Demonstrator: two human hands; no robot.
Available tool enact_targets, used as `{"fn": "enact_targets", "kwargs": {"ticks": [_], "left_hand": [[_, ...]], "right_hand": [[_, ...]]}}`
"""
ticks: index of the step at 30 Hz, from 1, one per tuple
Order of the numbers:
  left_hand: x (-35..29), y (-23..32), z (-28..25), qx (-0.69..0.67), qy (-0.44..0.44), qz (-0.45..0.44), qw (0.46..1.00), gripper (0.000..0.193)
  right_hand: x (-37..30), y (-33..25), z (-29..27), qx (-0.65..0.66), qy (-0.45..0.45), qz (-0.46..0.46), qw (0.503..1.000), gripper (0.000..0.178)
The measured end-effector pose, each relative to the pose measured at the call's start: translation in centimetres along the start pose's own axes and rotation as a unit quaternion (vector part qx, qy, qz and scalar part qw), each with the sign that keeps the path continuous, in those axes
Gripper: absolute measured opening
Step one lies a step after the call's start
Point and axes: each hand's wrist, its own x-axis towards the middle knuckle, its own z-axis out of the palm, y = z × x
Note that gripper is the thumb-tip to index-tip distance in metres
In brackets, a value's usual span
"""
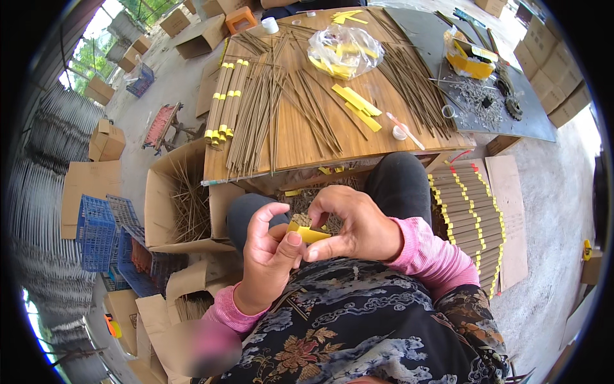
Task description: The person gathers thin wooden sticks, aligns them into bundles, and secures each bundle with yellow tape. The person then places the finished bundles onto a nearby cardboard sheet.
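Note:
Over my lap, my left hand (272, 246) is closed round a bundle of thin brown sticks (300, 219) that look like incense; their cut ends face up between my hands. A yellow paper strip (310, 234) lies against the near side of the bundle. My right hand (358, 224) is bent over, its thumb and fingers pinching the right end of the strip. My left thumb presses the strip's other end. Most of the bundle's length is hidden below my hands.
The wooden table (320, 144) ahead bears loose sticks (256, 115), banded bundles (224, 102), yellow strips (358, 105) and a plastic bag (345, 51). At left stands a carton (163, 211) of sticks. More banded bundles (467, 217) lie at right, beside my knee.

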Motion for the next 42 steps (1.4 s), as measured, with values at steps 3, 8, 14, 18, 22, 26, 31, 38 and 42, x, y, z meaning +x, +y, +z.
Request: {"fn": "enact_targets", "kwargs": {"ticks": [3,8,14,18,22,26,31,38,42], "left_hand": [[0.1,0.2,0.1,0.027,-0.017,0.022,0.999,0.031],[0.4,0.2,0.1,0.028,-0.061,0.066,0.996,0.028],[1.1,0.4,0.0,-0.049,-0.139,0.044,0.988,0.026],[1.5,0.3,0.1,-0.101,-0.188,0.016,0.977,0.026],[2.1,0.4,0.3,-0.114,-0.218,-0.011,0.969,0.026],[2.9,1.1,1.2,-0.031,-0.226,0.007,0.974,0.026],[4.1,1.6,2.0,0.041,-0.24,0.092,0.965,0.034],[5.2,1.9,3.0,0.111,-0.25,0.097,0.957,0.041],[5.7,1.6,3.5,0.11,-0.24,0.067,0.962,0.043]], "right_hand": [[0.2,0.6,1.0,0.072,0.023,-0.041,0.996,0.031],[0.4,0.8,0.6,0.133,-0.001,-0.103,0.986,0.021],[0.5,1.5,0.2,0.141,0.017,-0.164,0.976,0.02],[0.4,1.8,-0.6,0.123,0.012,-0.183,0.975,0.023],[0.1,2.2,-1.3,0.119,0.048,-0.136,0.982,0.031],[-0.2,1.8,-1.8,0.155,0.087,-0.092,0.98,0.041],[-0.2,1.1,-3.1,0.129,0.125,-0.13,0.975,0.046],[-0.6,1.0,-4.6,0.095,0.128,-0.169,0.973,0.051],[-0.9,1.6,-5.1,0.099,0.133,-0.17,0.971,0.052]]}}
